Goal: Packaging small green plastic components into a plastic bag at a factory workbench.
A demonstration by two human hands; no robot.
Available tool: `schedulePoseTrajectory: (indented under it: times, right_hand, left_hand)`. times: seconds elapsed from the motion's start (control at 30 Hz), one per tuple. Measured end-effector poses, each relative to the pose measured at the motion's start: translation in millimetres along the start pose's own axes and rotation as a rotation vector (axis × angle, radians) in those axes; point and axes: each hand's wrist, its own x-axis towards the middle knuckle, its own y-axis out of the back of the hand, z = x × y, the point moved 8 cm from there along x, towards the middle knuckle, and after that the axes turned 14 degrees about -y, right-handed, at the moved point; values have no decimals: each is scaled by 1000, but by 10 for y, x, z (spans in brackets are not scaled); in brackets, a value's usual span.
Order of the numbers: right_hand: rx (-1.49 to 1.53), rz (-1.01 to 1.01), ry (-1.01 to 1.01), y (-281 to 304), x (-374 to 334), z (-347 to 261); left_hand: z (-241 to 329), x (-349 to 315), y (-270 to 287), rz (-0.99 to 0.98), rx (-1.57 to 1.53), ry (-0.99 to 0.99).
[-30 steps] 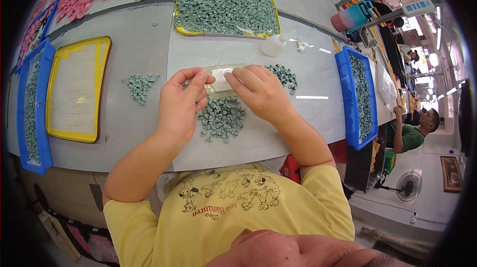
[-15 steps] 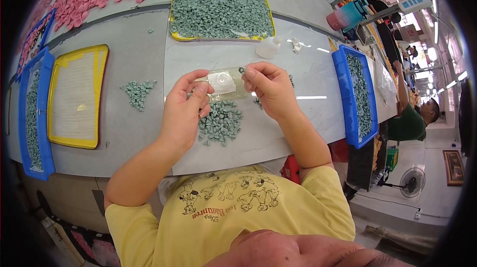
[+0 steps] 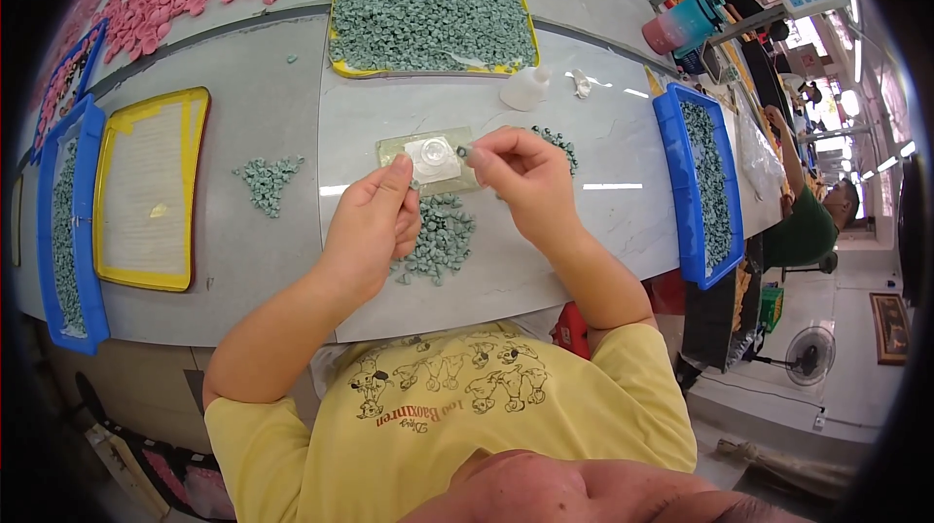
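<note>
My right hand (image 3: 525, 178) pinches a small dark-green piece (image 3: 464, 151) between thumb and fingertips, over the right side of a flat translucent plate (image 3: 391, 148). On that plate lies a white square with a small round clear dish (image 3: 434, 152). My left hand (image 3: 373, 216) is closed at the plate's lower left, its thumb up and fingers curled, with a small green piece (image 3: 414, 185) at the fingertips. Just below the plate, between my hands, is a heap of small green pieces (image 3: 440, 241), partly covered by my left hand. A smaller green group (image 3: 556, 145) sits beyond my right hand.
A yellow-rimmed tray (image 3: 338, 46) full of green pieces stands at the far side. At left are another green pile (image 3: 268, 184), a yellow-edged tray (image 3: 146, 277) and a blue bin (image 3: 88, 299); a second blue bin (image 3: 671, 134) is at right. A white bottle (image 3: 525, 92) stands behind the plate.
My right hand has moved slightly left and down, bringing its green piece over the plate near the dish. My left hand has dropped lower, uncovering the plate's left end.
</note>
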Motion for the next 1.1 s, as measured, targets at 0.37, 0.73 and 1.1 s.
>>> schedulePoseTrajectory:
  times: [0.37,0.73,1.1]
  right_hand:
    - [-818,56,1212,-497,-616,-347]
    - [-1010,42,1419,-682,-741,-302]
    - [-802,-53,1282,-781,-684,-344]
  left_hand:
    - [-90,-78,-137,-91,-133,153]
    - [-72,-127,-82,-105,-122,188]
    - [310,-176,39,-39,173,-278]
